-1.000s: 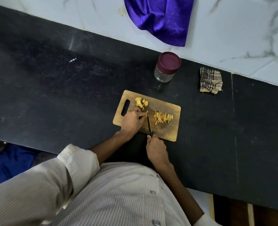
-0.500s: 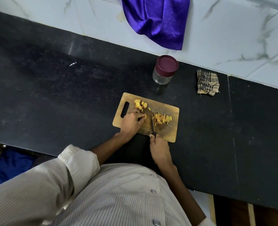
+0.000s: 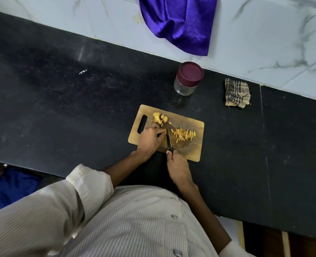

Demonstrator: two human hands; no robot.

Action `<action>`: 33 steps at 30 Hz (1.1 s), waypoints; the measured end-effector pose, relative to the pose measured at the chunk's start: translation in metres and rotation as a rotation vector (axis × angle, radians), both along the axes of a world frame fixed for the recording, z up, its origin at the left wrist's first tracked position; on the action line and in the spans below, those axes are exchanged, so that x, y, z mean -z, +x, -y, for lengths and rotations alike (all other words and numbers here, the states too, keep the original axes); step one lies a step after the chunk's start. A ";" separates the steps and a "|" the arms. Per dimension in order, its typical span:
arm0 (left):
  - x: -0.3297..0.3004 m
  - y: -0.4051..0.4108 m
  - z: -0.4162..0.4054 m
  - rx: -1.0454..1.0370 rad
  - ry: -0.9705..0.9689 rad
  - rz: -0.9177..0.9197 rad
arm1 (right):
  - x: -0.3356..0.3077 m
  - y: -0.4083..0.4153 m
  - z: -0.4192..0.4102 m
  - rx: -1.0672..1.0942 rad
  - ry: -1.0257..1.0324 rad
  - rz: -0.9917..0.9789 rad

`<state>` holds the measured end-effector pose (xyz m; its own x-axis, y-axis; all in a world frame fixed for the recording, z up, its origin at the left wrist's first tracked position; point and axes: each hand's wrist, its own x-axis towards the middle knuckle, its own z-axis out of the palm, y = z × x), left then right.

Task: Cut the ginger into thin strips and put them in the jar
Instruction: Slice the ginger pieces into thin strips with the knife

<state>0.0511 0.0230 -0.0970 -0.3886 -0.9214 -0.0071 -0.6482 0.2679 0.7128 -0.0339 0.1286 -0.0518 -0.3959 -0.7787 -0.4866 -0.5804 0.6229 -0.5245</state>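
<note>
Rectangular wooden cutting board with a handle slot sits on the black stone counter; everything below is placed relative to it.

Left hand rests on the board's slot end, fingers curled and bunched together, tips pinching a small yellow ginger piece down against the wood.

Right hand is at the board's near edge, fingers wrapped tight around the black handle of a small knife. Blade runs across the board, edge down, just beside the left fingertips.

Heap of round yellow ginger slices lies at the board's far edge near the slot. Pile of thin yellow ginger strips lies mid-board, on the other side of the blade from the left hand.

Clear glass jar with maroon lid on stands on the counter just beyond the board's far edge. Crumpled checked cloth lies beyond the board's far corner, away from the slot end.
</note>
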 end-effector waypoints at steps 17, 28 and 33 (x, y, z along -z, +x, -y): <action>0.002 0.000 0.001 0.013 -0.027 0.008 | 0.003 0.004 -0.001 -0.004 0.104 -0.031; 0.006 0.002 0.002 0.002 0.000 -0.034 | -0.003 -0.004 -0.009 0.067 0.027 0.012; 0.009 0.006 0.003 0.035 0.009 -0.077 | -0.005 -0.001 -0.007 0.059 0.028 0.029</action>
